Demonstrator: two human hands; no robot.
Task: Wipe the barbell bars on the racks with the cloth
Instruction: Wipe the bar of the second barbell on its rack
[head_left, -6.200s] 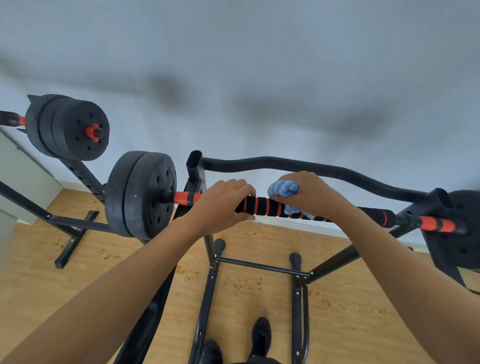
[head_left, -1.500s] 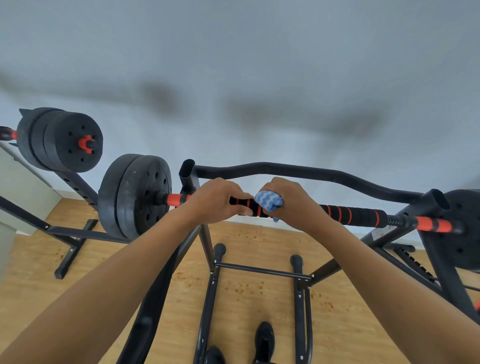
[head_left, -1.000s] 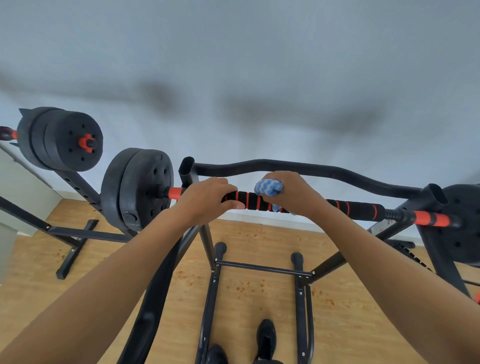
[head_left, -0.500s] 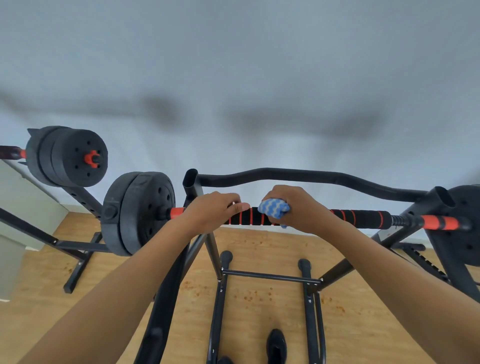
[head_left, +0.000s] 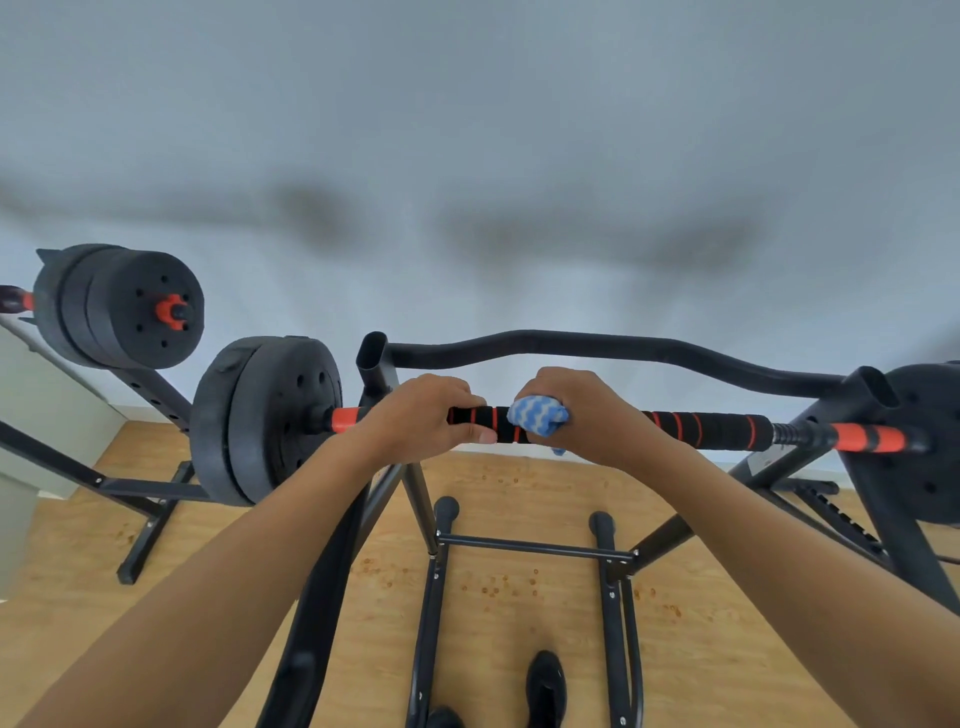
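Observation:
A barbell bar (head_left: 701, 428) with a black foam grip and red rings lies across a black rack (head_left: 375, 364) in front of me. My left hand (head_left: 421, 415) grips the bar near its left end, fingers curled over the top and thumb below. Just to its right, my right hand (head_left: 587, 415) wraps a blue-and-white cloth (head_left: 535, 415) round the bar. Black weight plates (head_left: 265, 421) sit on the bar's left end and another plate (head_left: 930, 441) on its right end.
A curved black bar (head_left: 613, 351) of the rack runs behind the barbell. A second barbell with black plates (head_left: 124, 306) rests on another rack at the far left. The rack's floor frame (head_left: 530, 548) and my black shoes (head_left: 545, 686) are below on the wooden floor.
My right hand and the cloth have slid left along the bar since six seconds ago, then shifted back and forth slightly beside the left hand. The left hand keeps its grip.

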